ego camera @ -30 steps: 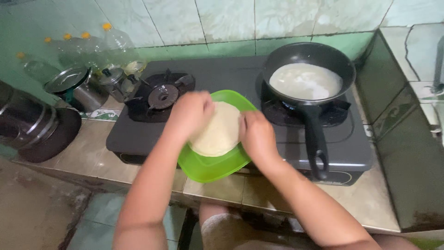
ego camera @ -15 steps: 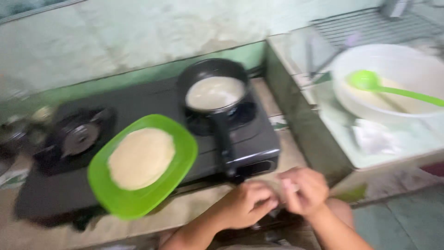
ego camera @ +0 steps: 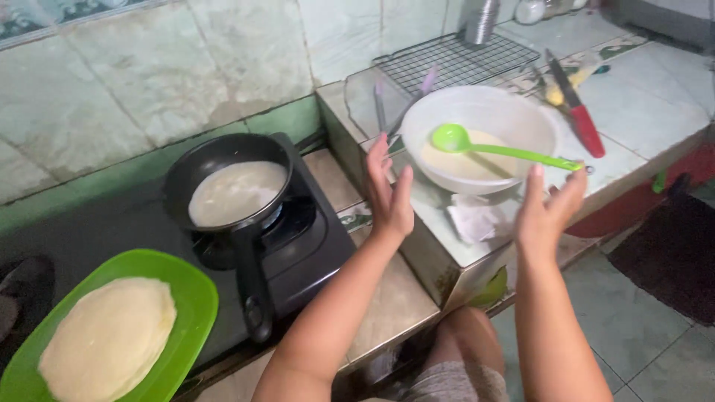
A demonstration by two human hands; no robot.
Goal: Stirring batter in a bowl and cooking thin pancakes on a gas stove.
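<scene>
As both open hands close in on the white plastic mixing bowl [ego camera: 480,138] of pale batter on the tiled worktop [ego camera: 633,112], the left hand [ego camera: 389,195] and right hand [ego camera: 550,212] would best take opposite rims, sparing the green plastic ladle [ego camera: 495,149].

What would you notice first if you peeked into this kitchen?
Probably the two bare hands, left hand and right hand, raised open on either side of a white bowl of pale batter, with a bright green ladle lying across it. To the left, a black frying pan on the stove holds a thin pale crepe. At the bottom left, a green plate carries a stack of cooked crepes.
</scene>
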